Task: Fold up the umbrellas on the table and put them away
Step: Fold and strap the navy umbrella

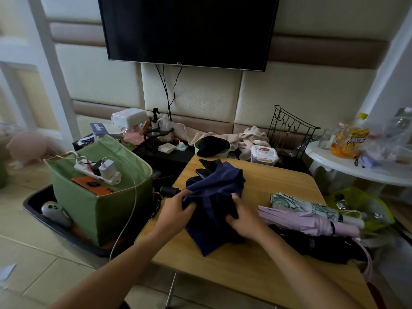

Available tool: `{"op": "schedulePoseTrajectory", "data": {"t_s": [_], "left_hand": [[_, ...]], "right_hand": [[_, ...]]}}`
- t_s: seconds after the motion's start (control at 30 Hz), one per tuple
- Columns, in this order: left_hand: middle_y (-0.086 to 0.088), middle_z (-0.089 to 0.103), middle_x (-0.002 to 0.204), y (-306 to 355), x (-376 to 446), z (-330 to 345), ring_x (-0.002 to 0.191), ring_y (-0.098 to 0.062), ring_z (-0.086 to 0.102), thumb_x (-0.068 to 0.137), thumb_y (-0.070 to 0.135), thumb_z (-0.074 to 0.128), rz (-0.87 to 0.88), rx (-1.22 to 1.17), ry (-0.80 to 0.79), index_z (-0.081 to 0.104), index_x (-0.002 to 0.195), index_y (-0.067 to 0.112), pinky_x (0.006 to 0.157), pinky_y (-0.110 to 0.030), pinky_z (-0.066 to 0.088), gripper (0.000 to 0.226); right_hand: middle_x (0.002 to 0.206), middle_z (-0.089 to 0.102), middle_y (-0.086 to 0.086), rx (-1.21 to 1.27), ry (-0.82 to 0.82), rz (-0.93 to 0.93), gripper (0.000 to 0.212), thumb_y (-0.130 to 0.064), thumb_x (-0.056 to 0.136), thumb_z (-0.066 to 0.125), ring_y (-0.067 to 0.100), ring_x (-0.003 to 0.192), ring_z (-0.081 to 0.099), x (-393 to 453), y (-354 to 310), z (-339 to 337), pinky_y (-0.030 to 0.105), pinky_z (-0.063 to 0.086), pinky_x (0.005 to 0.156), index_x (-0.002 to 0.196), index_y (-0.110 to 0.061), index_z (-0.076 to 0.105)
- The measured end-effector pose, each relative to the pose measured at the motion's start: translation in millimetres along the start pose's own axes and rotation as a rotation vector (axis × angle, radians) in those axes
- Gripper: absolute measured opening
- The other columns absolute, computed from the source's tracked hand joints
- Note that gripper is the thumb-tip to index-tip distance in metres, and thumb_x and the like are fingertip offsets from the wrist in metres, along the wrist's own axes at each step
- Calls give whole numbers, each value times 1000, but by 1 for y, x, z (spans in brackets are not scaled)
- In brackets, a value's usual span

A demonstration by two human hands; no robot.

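Note:
A navy blue umbrella [217, 188] lies collapsed with loose, bunched fabric in the middle of the wooden table [256, 259]. Its black handle [168, 190] sticks out over the table's left edge. My left hand [176, 211] grips the fabric near the handle end. My right hand [243, 218] grips a fold of the fabric on the right side. To the right lie three folded umbrellas: a green-and-white patterned one [305, 205], a pink one [307, 220] and a black one [316, 244].
A green fabric bin [98, 201] with a power strip and chargers stands left of the table on a black tray. A low black stand behind holds a cap, towels and a wipes box [264, 153]. A white round side table [356, 170] is at right.

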State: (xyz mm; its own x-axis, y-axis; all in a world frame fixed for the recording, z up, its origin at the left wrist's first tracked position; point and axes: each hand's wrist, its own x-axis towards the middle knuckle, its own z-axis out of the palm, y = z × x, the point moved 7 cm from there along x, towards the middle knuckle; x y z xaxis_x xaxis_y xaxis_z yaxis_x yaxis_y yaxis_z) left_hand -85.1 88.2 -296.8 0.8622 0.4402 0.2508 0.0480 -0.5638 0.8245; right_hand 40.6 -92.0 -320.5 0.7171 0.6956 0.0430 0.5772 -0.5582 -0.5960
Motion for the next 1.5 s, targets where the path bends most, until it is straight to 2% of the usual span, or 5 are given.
{"op": "schedulePoseTrajectory", "data": {"t_s": [0.3,0.5,0.7,1.23,1.5], "left_hand": [[-11,72,90,-11,-6,-2,80,-26,69,102,18,48,-131,-236,-32,65,105,24,66,-38,54,19],[-1,64,109,-5,-11,-33,101,-20,64,85,-8,42,-81,-303,124,67,107,28,85,-51,58,49],[8,54,121,19,-23,-36,114,-8,55,95,31,55,201,-157,-63,64,119,32,96,-28,50,25],[13,58,101,40,-33,-40,93,-5,59,94,21,63,510,154,88,67,91,22,79,-25,49,4],[6,66,90,24,-41,3,82,-7,59,91,36,50,418,326,-474,61,86,27,77,-35,49,15]], "right_hand": [[123,52,-15,26,145,-251,58,-68,86,66,1,115,47,-18,-24,-8,17,40,95,131,-32,55],[100,58,-11,134,221,-255,27,-44,95,70,2,91,56,-20,-31,-15,15,41,75,106,-19,68],[109,56,-14,205,193,-267,32,-34,85,83,1,96,54,-27,-42,-25,10,41,78,112,-34,65],[96,61,-13,207,220,-305,12,-35,89,79,11,84,56,-45,-54,-40,24,46,73,97,-32,70],[102,73,-10,109,-125,-151,30,-51,99,60,5,96,66,-53,-38,-7,40,54,88,91,-25,70]]}}
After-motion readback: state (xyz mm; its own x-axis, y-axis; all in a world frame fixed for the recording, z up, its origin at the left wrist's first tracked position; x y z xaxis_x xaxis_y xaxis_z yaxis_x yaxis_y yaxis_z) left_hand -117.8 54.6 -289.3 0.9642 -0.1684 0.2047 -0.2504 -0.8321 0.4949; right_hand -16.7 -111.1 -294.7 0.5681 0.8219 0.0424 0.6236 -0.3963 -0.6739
